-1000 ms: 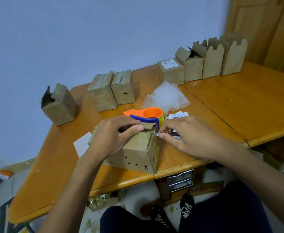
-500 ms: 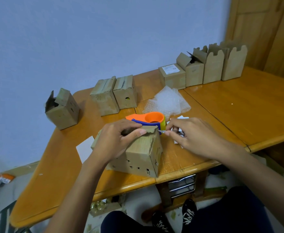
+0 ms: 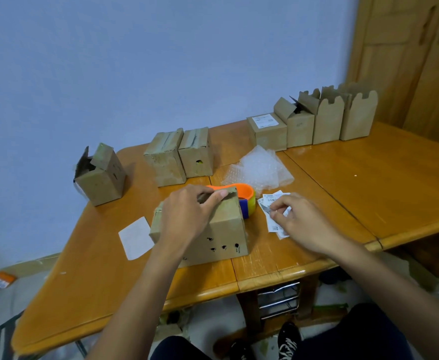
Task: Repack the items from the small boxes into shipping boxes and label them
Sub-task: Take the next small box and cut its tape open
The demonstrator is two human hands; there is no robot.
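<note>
Head view, right hand (image 3: 301, 222), blade (image 3: 265, 209), moved off box (image 3: 226, 231)

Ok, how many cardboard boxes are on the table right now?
8 boxes: one under the left hand, one open at far left, two closed side by side further back, four in a row at back right, one labelled, three open. Another could hide behind those.

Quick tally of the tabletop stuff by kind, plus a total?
Cardboard boxes: 8
Tape dispenser: 1
Bubble wrap pile: 1
Blank white sheet: 1
Printed label pile: 1 (slips overlap, so they cannot be counted singly)
Small blade: 1
Total: 13
</note>
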